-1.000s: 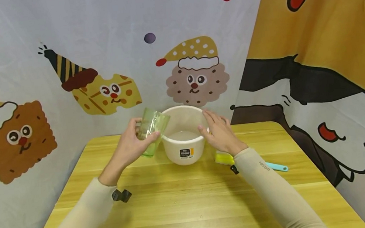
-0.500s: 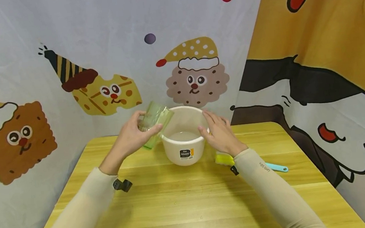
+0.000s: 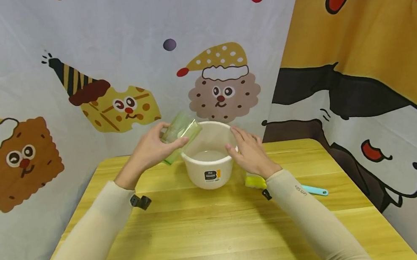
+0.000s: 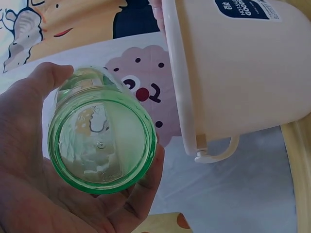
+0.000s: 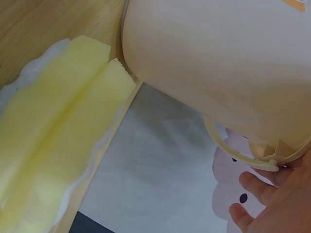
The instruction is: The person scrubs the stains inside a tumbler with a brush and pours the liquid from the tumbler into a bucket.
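In the head view my left hand [image 3: 153, 147] grips a clear green glass [image 3: 183, 128]. The glass is tilted, its mouth over the left rim of a white plastic bucket [image 3: 210, 174]. From the left wrist, the round base of the glass [image 4: 101, 143] faces me, with thumb and fingers around its side. My right hand [image 3: 250, 151] holds the bucket's right rim, its fingers beside the handle pivot in the right wrist view. A pale pool, apparently water, lies at the bottom of the bucket. Whether liquid is leaving the glass is unclear.
A yellow sponge brush head [image 3: 255, 181] lies right of the bucket, partly under my right forearm. Its light-blue handle [image 3: 315, 190] sticks out to the right. The wooden table [image 3: 205, 240] ends at a printed cloth backdrop [image 3: 124, 20].
My left hand has raised the green glass and moved it right, tipping it further toward the bucket. The right hand and bucket stay nearly where they were.
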`<state>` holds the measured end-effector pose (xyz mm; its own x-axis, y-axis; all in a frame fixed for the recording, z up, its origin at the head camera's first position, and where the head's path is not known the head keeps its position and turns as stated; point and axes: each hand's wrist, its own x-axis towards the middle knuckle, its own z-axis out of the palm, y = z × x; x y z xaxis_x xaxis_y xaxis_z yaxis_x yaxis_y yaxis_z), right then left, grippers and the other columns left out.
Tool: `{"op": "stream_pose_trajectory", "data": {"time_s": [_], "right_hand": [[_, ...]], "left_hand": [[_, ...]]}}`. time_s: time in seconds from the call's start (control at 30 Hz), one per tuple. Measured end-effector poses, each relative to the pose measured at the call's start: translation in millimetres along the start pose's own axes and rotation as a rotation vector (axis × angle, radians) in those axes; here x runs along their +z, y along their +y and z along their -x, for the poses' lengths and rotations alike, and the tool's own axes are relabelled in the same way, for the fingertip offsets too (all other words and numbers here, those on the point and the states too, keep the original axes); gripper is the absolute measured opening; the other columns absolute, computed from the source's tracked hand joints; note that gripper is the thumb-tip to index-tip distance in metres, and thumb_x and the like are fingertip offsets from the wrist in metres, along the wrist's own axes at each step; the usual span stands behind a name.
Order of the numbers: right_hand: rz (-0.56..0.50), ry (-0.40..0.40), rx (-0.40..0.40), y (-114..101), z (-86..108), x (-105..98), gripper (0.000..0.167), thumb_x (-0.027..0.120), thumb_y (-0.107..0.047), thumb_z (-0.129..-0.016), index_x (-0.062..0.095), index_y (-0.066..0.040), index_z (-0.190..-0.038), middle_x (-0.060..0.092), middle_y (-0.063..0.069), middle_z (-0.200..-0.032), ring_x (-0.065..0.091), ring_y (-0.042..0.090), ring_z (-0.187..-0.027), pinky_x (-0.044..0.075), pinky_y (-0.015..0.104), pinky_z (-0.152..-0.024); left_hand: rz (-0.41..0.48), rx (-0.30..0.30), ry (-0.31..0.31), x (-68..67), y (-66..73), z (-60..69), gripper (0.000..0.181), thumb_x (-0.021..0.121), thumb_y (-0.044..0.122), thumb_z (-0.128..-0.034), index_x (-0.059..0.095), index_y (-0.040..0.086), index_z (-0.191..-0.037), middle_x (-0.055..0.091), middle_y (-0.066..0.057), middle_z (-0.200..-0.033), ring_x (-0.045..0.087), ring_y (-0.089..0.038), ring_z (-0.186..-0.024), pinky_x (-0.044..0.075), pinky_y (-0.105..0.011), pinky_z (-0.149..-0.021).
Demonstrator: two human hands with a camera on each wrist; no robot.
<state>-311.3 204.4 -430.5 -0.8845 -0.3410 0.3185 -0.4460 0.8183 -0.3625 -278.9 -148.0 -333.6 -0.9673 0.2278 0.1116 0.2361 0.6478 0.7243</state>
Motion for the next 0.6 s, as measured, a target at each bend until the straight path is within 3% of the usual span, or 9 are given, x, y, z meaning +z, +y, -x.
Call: {"op": "stream_pose_trajectory", "data": {"time_s": [0.2,0.43,0.6], "right_hand": [[-0.005,-0.005,0.008,-0.9,0.8,-0.9,0.084,0.041,-0.06,-0.121,0.027,-0.007,-0.185,0.032,0.018,-0.192,0.034,0.043,-0.177,0.023,0.075,-0.141],[-0.011,0.0,0.008,-1.0,1.3,-1.1,0.084,0.041,-0.06,-0.121,0.027,-0.006,-0.185,0.03,0.018,-0.193,0.035,0.043,-0.177,0.023,0.076,-0.141],[-0.011,0.001,0.007,-1.5,1.1,0.0,0.084,0.04,-0.06,-0.121,0.028,-0.006,-0.184,0.031,0.018,-0.192,0.035,0.043,-0.177,0.024,0.076,-0.141]], "left_hand": [[-0.04,0.005,-0.019,-3.3,3.2,-7.7,0.091,0.081,0.07,-0.1013,0.054,0.011,-0.165,0.071,-0.021,-0.142,0.075,-0.037,-0.114,0.068,-0.045,-0.088],[-0.089,0.0,-0.04,-7.4,10.1,-14.7,0.092,0.08,0.072,-0.101,0.056,0.01,-0.165,0.072,-0.02,-0.147,0.074,-0.038,-0.123,0.068,-0.049,-0.094],[-0.119,-0.01,-0.055,-11.4,14.0,-21.0,0.093,0.08,0.072,-0.1004,0.056,0.01,-0.165,0.073,-0.02,-0.144,0.075,-0.037,-0.116,0.068,-0.044,-0.087]]}}
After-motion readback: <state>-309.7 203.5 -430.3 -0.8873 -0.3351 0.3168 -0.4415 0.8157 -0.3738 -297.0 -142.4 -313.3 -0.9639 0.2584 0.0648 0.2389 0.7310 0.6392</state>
